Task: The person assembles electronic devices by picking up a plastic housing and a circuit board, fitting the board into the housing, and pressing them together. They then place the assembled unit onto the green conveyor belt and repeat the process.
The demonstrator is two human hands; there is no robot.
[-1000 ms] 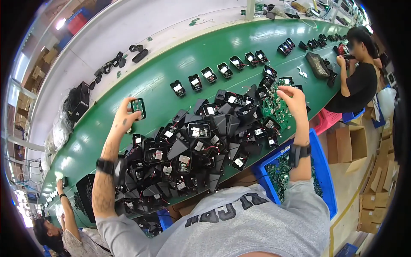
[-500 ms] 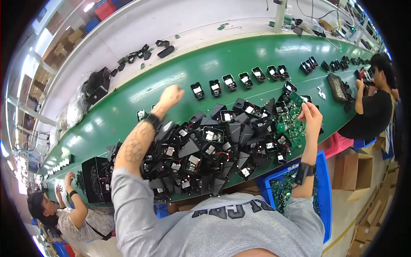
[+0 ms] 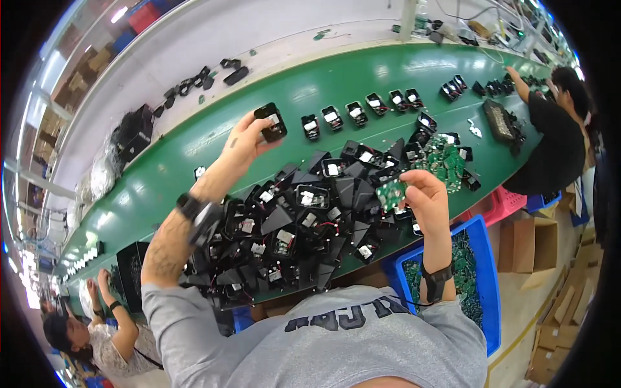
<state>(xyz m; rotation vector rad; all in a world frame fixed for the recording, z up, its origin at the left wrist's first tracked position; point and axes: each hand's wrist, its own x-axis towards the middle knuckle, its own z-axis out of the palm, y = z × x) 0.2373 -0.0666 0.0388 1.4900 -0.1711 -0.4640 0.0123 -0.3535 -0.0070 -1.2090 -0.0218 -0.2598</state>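
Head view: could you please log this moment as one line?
left hand: holds black housing | right hand: holds green circuit board | over green belt

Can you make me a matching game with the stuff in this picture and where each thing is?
Things:
1. black housing
2. green circuit board
3. blue bin
4. black strap

Places:
A. on the right wrist
B. in the left hand
C. beside the green belt, at the person's right
D. in the right hand

Pairs: 1-B, 2-D, 3-C, 4-A
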